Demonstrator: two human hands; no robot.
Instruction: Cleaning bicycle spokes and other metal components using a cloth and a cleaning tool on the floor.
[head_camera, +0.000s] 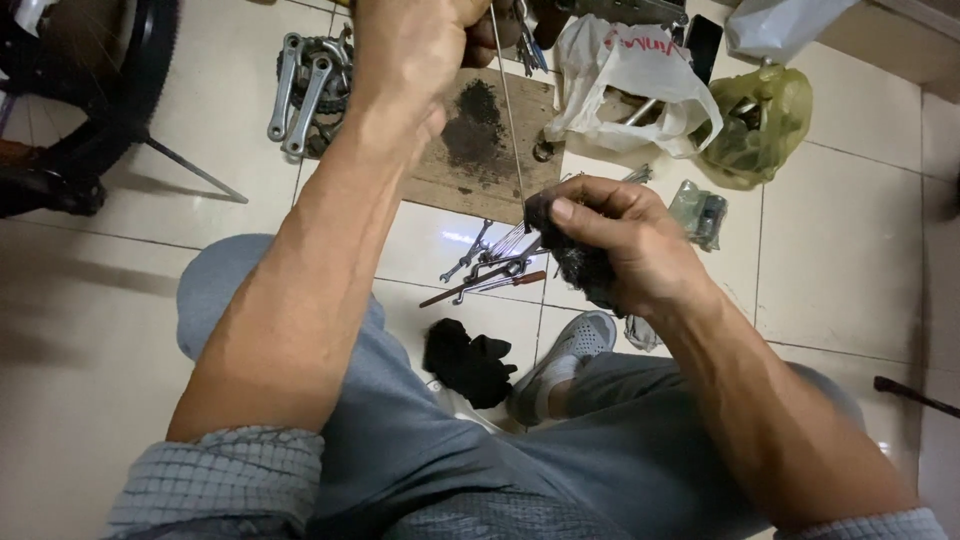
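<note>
Thin metal cable (507, 110) runs taut from far to near, mid-scene. Right hand (615, 245) pinches a dark rag (575, 262) around its near end; left hand (415, 45) fisted on the far end. Step judged: wiping the cable. Next stroke needs steady tension. Wrenches (485, 262) lie on the tile floor (840, 230) below.

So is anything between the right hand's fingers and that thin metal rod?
Yes: a dark rag is bunched in the right hand, wrapped around the thin rod. The left hand grips the rod's upper end directly.
</note>
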